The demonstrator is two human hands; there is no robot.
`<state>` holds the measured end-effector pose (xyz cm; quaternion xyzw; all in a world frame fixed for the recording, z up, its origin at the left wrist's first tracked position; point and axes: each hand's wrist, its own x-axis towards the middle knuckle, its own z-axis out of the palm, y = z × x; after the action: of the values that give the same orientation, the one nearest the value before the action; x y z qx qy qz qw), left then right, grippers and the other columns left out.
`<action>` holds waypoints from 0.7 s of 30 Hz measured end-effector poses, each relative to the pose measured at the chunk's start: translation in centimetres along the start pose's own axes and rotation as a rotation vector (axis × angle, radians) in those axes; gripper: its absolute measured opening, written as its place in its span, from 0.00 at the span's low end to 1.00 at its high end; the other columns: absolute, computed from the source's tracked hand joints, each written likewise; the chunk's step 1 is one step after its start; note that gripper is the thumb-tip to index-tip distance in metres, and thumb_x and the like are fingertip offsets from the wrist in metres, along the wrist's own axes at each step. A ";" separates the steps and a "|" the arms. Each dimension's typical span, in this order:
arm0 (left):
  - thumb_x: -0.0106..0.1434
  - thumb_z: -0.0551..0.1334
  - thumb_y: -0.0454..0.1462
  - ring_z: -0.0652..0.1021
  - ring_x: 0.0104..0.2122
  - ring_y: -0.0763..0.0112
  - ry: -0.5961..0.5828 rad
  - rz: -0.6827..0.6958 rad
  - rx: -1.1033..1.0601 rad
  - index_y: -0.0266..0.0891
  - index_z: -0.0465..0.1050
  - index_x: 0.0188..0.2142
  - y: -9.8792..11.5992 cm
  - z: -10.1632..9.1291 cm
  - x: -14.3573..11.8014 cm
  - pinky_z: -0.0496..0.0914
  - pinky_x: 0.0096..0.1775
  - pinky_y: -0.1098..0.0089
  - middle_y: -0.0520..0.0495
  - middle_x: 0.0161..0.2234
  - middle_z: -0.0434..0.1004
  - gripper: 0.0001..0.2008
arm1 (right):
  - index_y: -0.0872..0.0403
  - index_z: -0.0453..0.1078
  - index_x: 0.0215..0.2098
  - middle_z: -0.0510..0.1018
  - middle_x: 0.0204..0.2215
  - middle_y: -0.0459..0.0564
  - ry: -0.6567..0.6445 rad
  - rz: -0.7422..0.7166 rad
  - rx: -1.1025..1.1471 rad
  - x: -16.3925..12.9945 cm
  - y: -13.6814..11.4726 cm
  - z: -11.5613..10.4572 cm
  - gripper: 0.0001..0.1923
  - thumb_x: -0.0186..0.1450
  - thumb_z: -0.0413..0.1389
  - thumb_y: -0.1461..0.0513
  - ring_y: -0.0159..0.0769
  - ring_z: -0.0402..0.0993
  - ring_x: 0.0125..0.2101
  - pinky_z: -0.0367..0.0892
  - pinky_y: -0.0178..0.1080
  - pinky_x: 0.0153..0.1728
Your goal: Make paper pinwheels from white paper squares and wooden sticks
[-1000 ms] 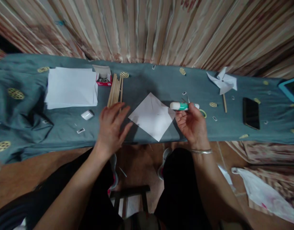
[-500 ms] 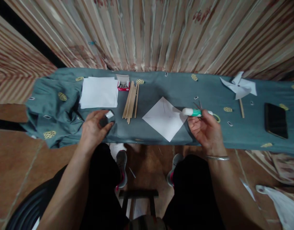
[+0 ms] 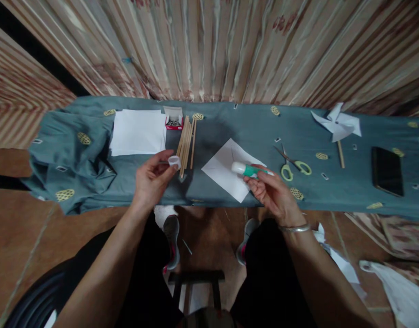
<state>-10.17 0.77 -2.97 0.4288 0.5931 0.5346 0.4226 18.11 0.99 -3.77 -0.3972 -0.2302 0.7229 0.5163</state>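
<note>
My right hand holds a green and white glue stick sideways over a white square of paper that lies as a diamond on the grey-blue cloth. My left hand pinches the small white cap of the glue stick between thumb and fingers, just left of a bundle of wooden sticks. The two hands are apart, the cap roughly level with the glue stick.
A stack of white paper and a small red box of pins lie at the back left. Green-handled scissors, a finished paper pinwheel and a black phone lie to the right. Curtains hang behind.
My left hand reached left to the cap on the cloth, picked it up and brought it right. My right hand moved the glue stick left from above the scissors to over the paper.
</note>
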 end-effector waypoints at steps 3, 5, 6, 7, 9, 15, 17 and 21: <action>0.45 0.73 0.38 0.79 0.32 0.70 -0.115 -0.251 -0.394 0.39 0.78 0.34 0.9 3.1 -1.3 0.74 0.44 0.64 0.51 0.32 0.79 0.16 | 0.55 0.75 0.36 0.83 0.29 0.47 -0.072 0.048 -0.029 -0.4 0.6 0.7 0.17 0.49 0.70 0.62 0.31 0.82 0.28 0.77 0.27 0.31; 0.45 0.74 0.36 0.80 0.35 0.70 -0.211 -0.366 -0.515 0.39 0.79 0.34 1.2 4.5 -2.0 0.74 0.45 0.64 0.50 0.33 0.80 0.15 | 0.55 0.75 0.36 0.83 0.30 0.48 -0.099 0.066 -0.044 -0.5 0.8 1.0 0.16 0.50 0.69 0.60 0.31 0.82 0.28 0.77 0.27 0.29; 0.46 0.74 0.36 0.80 0.35 0.71 -0.247 -0.398 -0.547 0.39 0.80 0.34 1.2 5.0 -2.3 0.74 0.45 0.66 0.50 0.33 0.81 0.14 | 0.54 0.75 0.36 0.83 0.30 0.48 -0.108 0.067 -0.051 -0.6 0.9 1.0 0.16 0.51 0.69 0.58 0.31 0.82 0.28 0.76 0.28 0.28; 0.46 0.74 0.36 0.79 0.35 0.72 -0.269 -0.416 -0.565 0.39 0.80 0.35 1.1 5.4 -2.6 0.73 0.44 0.69 0.50 0.34 0.81 0.14 | 0.54 0.75 0.36 0.83 0.29 0.47 -0.114 0.064 -0.059 -0.6 0.9 1.0 0.15 0.52 0.68 0.57 0.31 0.81 0.27 0.76 0.28 0.27; 0.48 0.73 0.36 0.78 0.34 0.75 -0.299 -0.437 -0.579 0.39 0.81 0.36 0.9 6.0 -2.9 0.72 0.40 0.74 0.50 0.35 0.81 0.14 | 0.53 0.75 0.35 0.83 0.27 0.46 -0.124 0.057 -0.068 -0.5 1.0 1.0 0.14 0.53 0.67 0.55 0.30 0.80 0.26 0.75 0.29 0.26; 0.48 0.74 0.34 0.78 0.32 0.79 -0.359 -0.510 -0.666 0.38 0.80 0.36 0.8 6.7 -3.4 0.72 0.38 0.78 0.52 0.34 0.81 0.14 | 0.54 0.76 0.34 0.82 0.26 0.45 -0.117 0.068 -0.029 -0.8 0.9 1.0 0.15 0.51 0.69 0.56 0.28 0.79 0.25 0.73 0.27 0.26; 0.48 0.73 0.34 0.78 0.32 0.79 -0.366 -0.515 -0.672 0.38 0.80 0.36 1.0 6.8 -3.5 0.72 0.39 0.77 0.52 0.32 0.81 0.13 | 0.54 0.76 0.34 0.82 0.26 0.45 -0.113 0.069 -0.032 -0.9 0.8 1.0 0.15 0.51 0.69 0.56 0.28 0.79 0.25 0.73 0.27 0.26; 0.48 0.74 0.34 0.78 0.32 0.78 -0.366 -0.511 -0.670 0.37 0.80 0.35 1.1 7.0 -3.5 0.73 0.39 0.77 0.52 0.32 0.81 0.13 | 0.54 0.76 0.34 0.81 0.26 0.45 -0.109 0.064 -0.052 -1.1 0.7 0.9 0.14 0.52 0.68 0.57 0.28 0.78 0.25 0.73 0.28 0.26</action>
<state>-2.39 -0.62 -2.19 0.1960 0.3899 0.4909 0.7541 17.12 -0.19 -3.40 -0.3777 -0.2641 0.7534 0.4691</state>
